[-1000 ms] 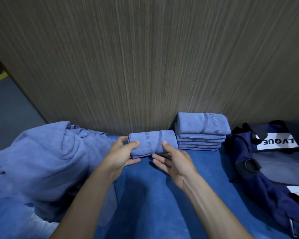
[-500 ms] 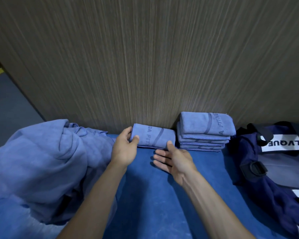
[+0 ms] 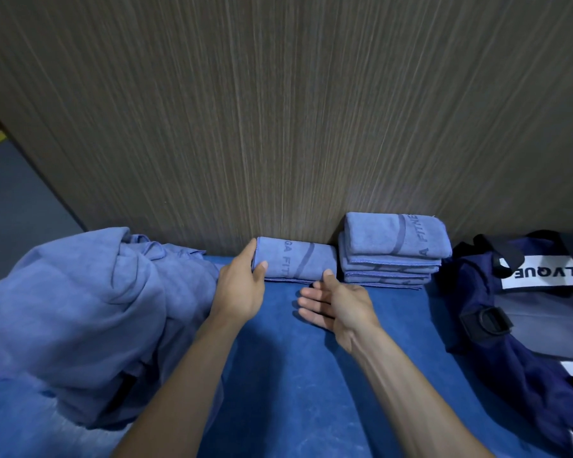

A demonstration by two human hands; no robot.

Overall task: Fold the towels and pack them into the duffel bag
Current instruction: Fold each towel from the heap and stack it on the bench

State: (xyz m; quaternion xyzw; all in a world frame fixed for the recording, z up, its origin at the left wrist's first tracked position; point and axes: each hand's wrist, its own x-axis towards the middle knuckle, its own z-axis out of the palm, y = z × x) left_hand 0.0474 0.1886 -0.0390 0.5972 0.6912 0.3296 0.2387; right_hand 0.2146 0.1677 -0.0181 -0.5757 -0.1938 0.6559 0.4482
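Heap of unfolded towels [image 3: 80, 312] at left on blue worktop [image 3: 295, 375]. Left hand [image 3: 240, 285] holds left end of folded towel [image 3: 295, 261], grip curled round it, thumb on top. Towel lies flat against wood panel [image 3: 278, 110]. Right hand [image 3: 336, 307] spread, thumb touching towel's right corner. Stack of folded towels [image 3: 391, 249] just beside. Duffel bag [image 3: 523, 309] far right.
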